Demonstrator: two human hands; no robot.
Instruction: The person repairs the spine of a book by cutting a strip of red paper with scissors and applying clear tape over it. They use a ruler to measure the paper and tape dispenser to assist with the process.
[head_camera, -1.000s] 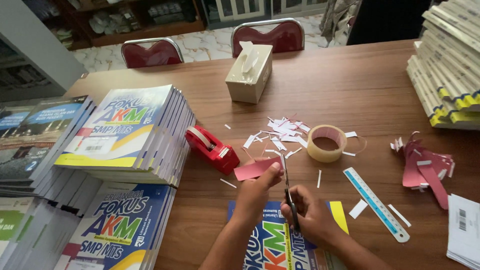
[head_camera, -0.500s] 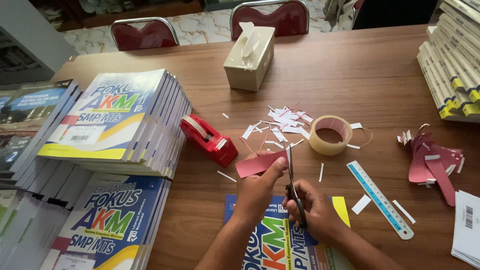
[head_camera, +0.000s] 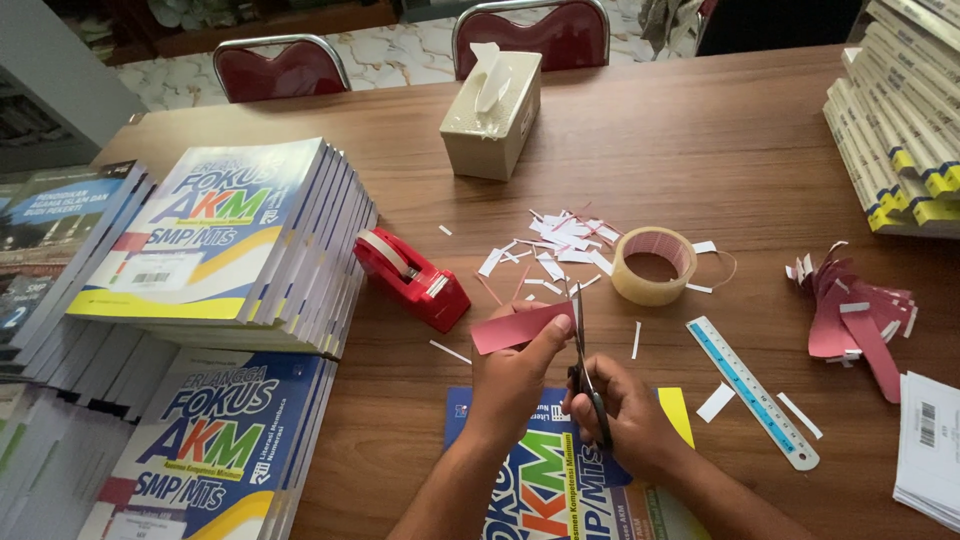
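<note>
chairs (head_camera: 284, 70): 2 | tape roll (head_camera: 652, 265): 1 | ruler (head_camera: 752, 391): 1 | scissors (head_camera: 583, 360): 1

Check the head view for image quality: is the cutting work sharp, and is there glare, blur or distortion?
Head view: left hand, red paper strip and scissors in the right hand are sharp; soft daylight, faint shadows; mild sheen on the table; wide-angle bending toward the edges.

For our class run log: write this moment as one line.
left hand: holds red paper strip | right hand: black scissors at strip's edge | nearby: red tape dispenser, clear tape roll, white paper scraps
</note>
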